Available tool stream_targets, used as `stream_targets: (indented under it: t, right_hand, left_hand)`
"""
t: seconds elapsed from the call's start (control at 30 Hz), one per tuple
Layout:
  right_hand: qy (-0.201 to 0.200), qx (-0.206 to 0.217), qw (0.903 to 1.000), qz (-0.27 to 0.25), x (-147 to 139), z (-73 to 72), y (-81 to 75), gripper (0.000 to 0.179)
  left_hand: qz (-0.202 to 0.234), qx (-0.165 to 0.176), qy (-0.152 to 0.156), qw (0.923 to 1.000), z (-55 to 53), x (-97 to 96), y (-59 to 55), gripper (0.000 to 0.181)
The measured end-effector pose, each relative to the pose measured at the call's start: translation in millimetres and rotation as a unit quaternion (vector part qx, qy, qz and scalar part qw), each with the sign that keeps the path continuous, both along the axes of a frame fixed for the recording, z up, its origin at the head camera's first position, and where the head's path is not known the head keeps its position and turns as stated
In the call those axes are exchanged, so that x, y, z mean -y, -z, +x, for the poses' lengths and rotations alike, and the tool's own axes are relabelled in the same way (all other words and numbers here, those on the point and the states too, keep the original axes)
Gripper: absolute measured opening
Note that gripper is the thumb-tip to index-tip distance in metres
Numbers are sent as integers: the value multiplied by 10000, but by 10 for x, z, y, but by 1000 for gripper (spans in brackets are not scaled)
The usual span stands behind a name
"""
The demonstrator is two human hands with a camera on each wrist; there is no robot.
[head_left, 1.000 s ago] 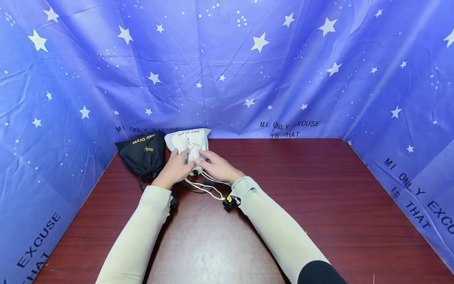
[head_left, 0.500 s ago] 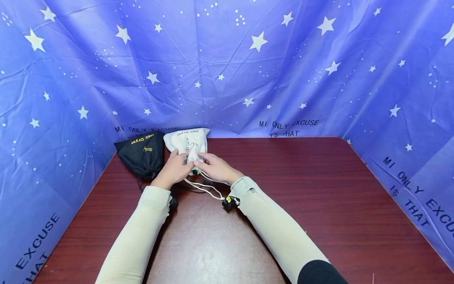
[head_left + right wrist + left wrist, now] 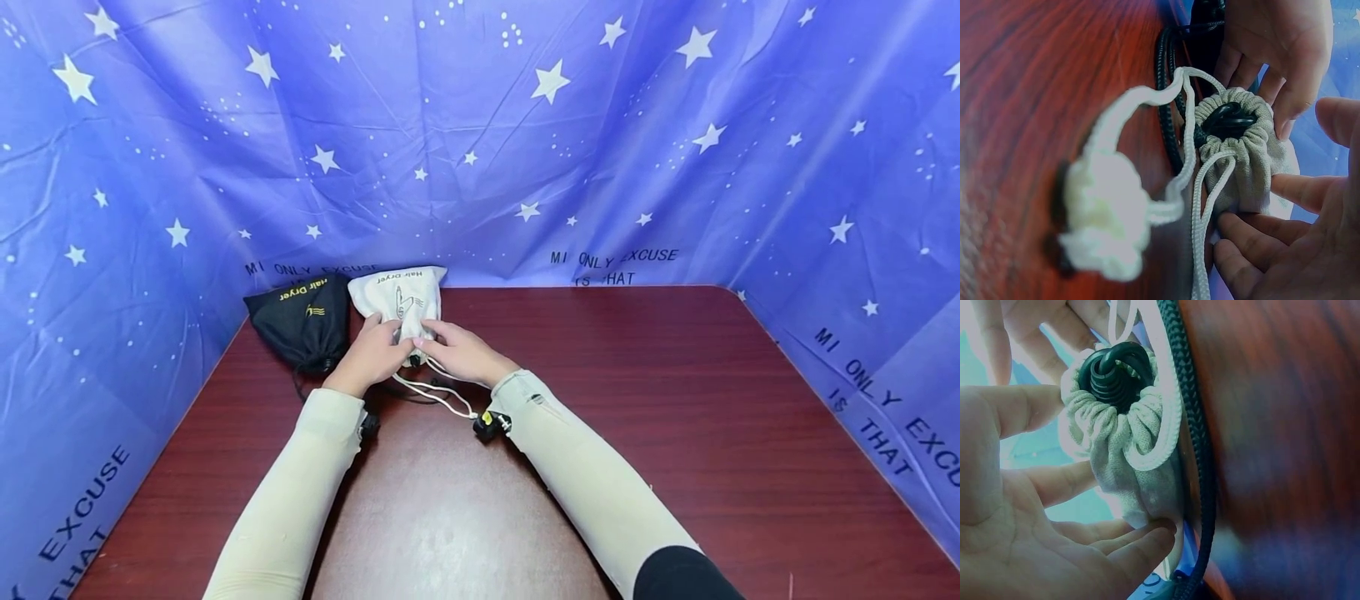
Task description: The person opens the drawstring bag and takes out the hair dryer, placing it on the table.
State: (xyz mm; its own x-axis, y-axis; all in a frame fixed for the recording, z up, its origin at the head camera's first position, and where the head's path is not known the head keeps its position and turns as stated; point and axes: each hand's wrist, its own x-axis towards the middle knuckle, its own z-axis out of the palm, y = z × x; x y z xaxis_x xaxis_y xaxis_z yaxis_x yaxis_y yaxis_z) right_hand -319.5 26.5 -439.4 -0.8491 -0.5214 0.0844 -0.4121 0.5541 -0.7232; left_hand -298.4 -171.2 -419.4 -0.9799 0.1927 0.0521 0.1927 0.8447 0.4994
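Observation:
A white drawstring bag (image 3: 397,292) printed "Hair Dryer" lies at the back of the table, its gathered mouth toward me. My left hand (image 3: 372,350) holds its left side and my right hand (image 3: 465,350) its right side, thumbs on top and near each other. Inside the puckered mouth, in the left wrist view, a black cable (image 3: 1113,378) with a ribbed sleeve shows. White drawstrings (image 3: 1191,134) trail from the bag over the table, and a blurred white knot (image 3: 1107,212) sits close to the right wrist camera.
Left of the white bag, a black drawstring bag (image 3: 300,321) with yellow "Hair Dryer" print lies close to my left hand. Its black cord (image 3: 1200,450) runs beside the white strings. Blue star-patterned cloth (image 3: 480,125) walls in the reddish-brown table (image 3: 675,400) at back and sides.

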Motion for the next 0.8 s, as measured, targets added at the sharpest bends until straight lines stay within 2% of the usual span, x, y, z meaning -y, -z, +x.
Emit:
stream_targets:
  t: [0.5,0.8]
  right_hand:
    - [-8,59,10000,28,-37,-1,26,67]
    - [5,10,10000,85,-67,35,4,65]
  left_hand:
    - [-133,-70,160,9998,20,-7,-7,67]
    - [-226,-222,235,9992,45,-31,-14,66]
